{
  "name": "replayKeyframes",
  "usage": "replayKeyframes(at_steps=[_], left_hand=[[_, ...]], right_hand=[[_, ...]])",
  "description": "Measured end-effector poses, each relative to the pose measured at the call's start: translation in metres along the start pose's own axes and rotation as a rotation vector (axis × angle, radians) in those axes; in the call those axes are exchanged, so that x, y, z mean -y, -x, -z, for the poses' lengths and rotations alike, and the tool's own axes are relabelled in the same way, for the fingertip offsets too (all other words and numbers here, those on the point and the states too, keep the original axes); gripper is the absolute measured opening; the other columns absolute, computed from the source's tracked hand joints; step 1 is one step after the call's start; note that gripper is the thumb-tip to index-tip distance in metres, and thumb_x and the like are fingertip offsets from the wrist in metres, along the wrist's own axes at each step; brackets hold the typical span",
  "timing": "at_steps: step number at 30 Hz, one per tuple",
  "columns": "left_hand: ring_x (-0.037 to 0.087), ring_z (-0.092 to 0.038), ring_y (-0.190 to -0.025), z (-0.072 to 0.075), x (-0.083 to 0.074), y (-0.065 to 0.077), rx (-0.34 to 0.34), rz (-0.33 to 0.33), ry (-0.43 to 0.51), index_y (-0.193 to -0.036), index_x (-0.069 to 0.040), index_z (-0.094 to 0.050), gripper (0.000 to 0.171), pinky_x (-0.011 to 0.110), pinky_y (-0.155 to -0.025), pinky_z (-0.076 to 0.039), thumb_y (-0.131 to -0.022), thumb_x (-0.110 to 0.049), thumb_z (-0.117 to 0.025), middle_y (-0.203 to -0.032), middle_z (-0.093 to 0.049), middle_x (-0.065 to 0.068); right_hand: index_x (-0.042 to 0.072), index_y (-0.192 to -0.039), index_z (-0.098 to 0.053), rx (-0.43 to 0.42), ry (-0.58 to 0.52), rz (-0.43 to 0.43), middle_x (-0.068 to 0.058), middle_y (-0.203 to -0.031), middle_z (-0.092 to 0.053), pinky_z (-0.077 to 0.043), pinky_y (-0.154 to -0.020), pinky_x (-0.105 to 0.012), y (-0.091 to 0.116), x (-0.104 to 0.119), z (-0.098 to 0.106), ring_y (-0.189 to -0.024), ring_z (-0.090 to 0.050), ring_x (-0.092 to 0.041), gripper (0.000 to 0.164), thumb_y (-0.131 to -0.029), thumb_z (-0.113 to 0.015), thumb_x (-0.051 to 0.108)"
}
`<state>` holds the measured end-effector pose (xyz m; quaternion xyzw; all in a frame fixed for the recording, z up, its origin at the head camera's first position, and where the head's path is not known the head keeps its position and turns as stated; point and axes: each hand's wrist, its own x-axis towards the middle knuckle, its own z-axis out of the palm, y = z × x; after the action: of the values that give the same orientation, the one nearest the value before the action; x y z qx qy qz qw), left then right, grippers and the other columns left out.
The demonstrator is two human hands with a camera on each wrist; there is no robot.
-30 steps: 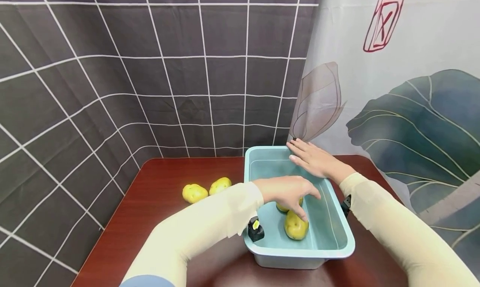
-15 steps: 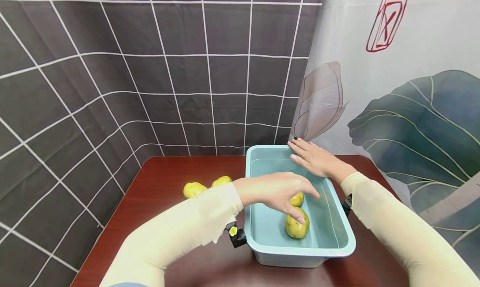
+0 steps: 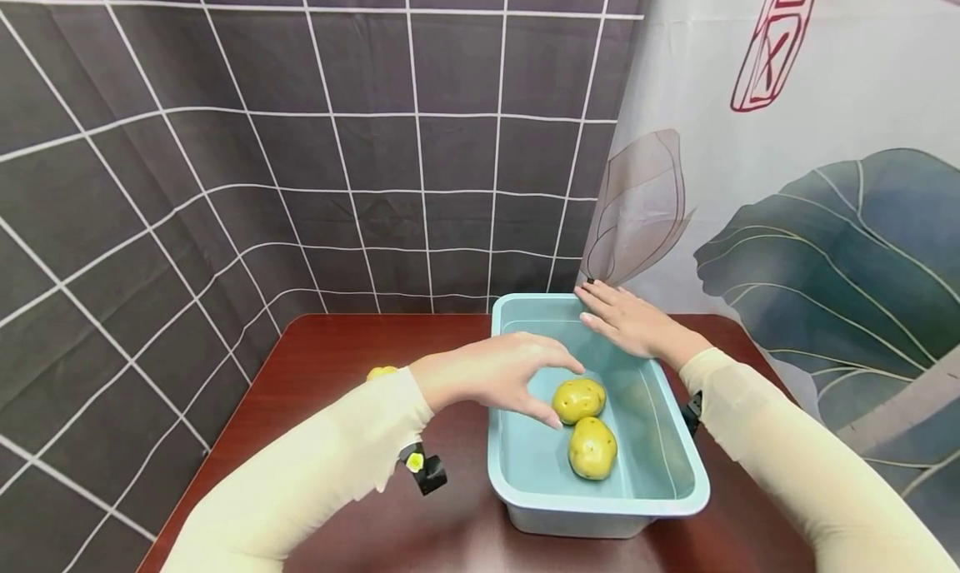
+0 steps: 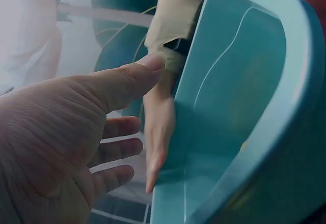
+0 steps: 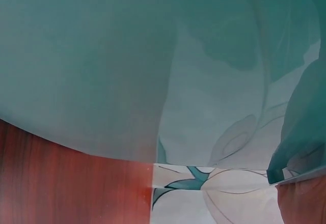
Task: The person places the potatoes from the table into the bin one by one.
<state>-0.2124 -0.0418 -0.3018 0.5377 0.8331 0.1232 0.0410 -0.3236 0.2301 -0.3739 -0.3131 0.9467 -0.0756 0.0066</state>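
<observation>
A pale blue plastic basin [image 3: 525,494] stands on the table, with two yellow potatoes inside: one potato [image 3: 579,401] touches the nearer potato [image 3: 592,448]. My left hand [image 3: 498,375] hovers over the basin's left rim, thumb and fingers spread apart with nothing between them. In the left wrist view that left hand [image 4: 56,142] also shows bare beside the basin. My right hand [image 3: 626,319] rests on the far right rim, fingers straight. The right wrist view is filled mostly by the basin's outer wall [image 5: 91,71].
Left of the basin, a yellow potato [image 3: 381,372] on the reddish-brown table [image 3: 330,340] peeks out from behind my left sleeve [image 3: 322,465]. A dark gridded cloth [image 3: 360,156] hangs behind, beside a white cloth [image 3: 697,65] with painted leaves.
My left hand has moved left from above the potatoes to the basin's left rim, uncovering both potatoes. The left arm now hides more of the potatoes on the table. My right hand stays in place.
</observation>
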Motion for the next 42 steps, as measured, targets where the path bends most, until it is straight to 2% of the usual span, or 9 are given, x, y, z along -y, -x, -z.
replayKeyframes(at_steps=[12,15,20,32,38,42], left_hand=[[0.01,-0.054,-0.116,0.01,0.028,0.062,-0.171,0.164,0.051,-0.128,-0.013,-0.061,0.062,0.027,-0.098,-0.044,-0.077,-0.042,-0.08,-0.127,-0.06,-0.003],[0.011,-0.054,-0.116,0.01,0.035,0.078,-0.197,0.241,0.08,-0.128,-0.015,-0.061,0.063,0.029,-0.097,-0.044,-0.075,-0.042,-0.081,-0.127,-0.059,-0.004],[0.013,-0.053,-0.119,0.009,0.045,0.102,-0.219,0.311,0.068,-0.13,-0.016,-0.06,0.064,0.034,-0.099,-0.044,-0.077,-0.046,-0.078,-0.129,-0.059,-0.004],[0.016,-0.056,-0.117,-0.016,0.071,0.151,-0.32,0.423,0.118,-0.128,-0.015,-0.061,0.063,0.039,-0.097,-0.045,-0.075,-0.041,-0.081,-0.125,-0.061,-0.004],[0.02,-0.058,-0.115,-0.033,0.081,0.172,-0.371,0.468,0.127,-0.126,-0.013,-0.063,0.06,0.042,-0.096,-0.046,-0.075,-0.038,-0.082,-0.122,-0.063,-0.002],[0.017,-0.058,-0.112,-0.045,0.088,0.183,-0.391,0.512,0.134,-0.124,-0.014,-0.064,0.059,0.041,-0.094,-0.047,-0.073,-0.038,-0.083,-0.12,-0.064,-0.002]], right_hand=[[0.017,-0.155,-0.017,0.002,0.017,0.007,-0.013,-0.158,-0.018,-0.011,-0.114,-0.055,-0.001,0.0,-0.003,-0.145,-0.012,-0.033,0.067,-0.101,-0.025,0.056],[0.017,-0.155,-0.017,0.003,0.011,0.009,-0.013,-0.158,-0.018,-0.01,-0.114,-0.055,-0.001,-0.001,-0.004,-0.145,-0.012,-0.034,0.067,-0.101,-0.025,0.056],[0.018,-0.155,-0.015,0.002,0.014,0.005,-0.012,-0.159,-0.016,-0.01,-0.114,-0.055,-0.001,-0.002,-0.004,-0.145,-0.012,-0.033,0.068,-0.101,-0.024,0.057],[0.016,-0.155,-0.017,-0.014,0.024,0.01,-0.013,-0.158,-0.018,-0.01,-0.114,-0.055,-0.001,-0.001,-0.006,-0.145,-0.014,-0.033,0.07,-0.099,-0.027,0.059],[0.019,-0.155,-0.015,-0.007,0.033,-0.006,-0.012,-0.159,-0.017,-0.005,-0.113,-0.057,0.0,0.0,-0.006,-0.146,-0.01,-0.032,0.071,-0.099,-0.028,0.06],[0.021,-0.155,-0.014,-0.004,0.046,-0.021,-0.009,-0.16,-0.015,-0.003,-0.113,-0.057,0.0,0.002,-0.003,-0.146,-0.006,-0.03,0.072,-0.098,-0.027,0.062]])
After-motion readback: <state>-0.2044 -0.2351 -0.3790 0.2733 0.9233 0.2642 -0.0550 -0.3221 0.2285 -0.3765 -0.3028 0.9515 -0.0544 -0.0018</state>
